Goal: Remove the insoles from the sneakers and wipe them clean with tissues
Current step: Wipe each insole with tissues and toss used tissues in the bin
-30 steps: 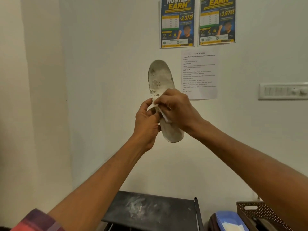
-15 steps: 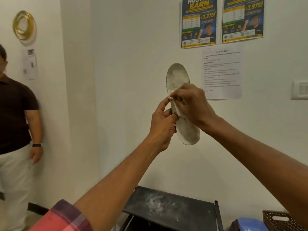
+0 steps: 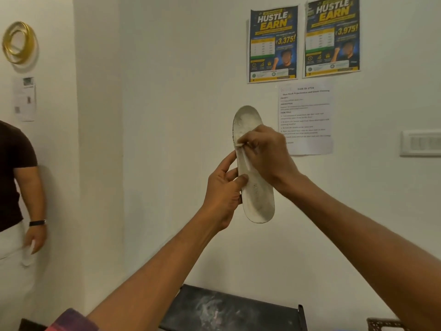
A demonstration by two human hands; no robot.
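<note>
Grey-white foam, the insole (image 3: 256, 199) stands almost upright in the air before the wall, toe end up, its soiled face turned to you so that you can see where you rub. Your left hand (image 3: 223, 194) grips its left edge about mid-length, thumb on the front and fingers behind, bracing it against the pressure. Your right hand (image 3: 267, 156) pinches a folded tissue (image 3: 246, 162) in curled fingers and presses it to the upper half, just below the toe. Dark marks show near the toe, so the wiping looks unfinished. Below you, the black rack top (image 3: 226, 309) bears pale dusty smears. No sneakers are in view.
</note>
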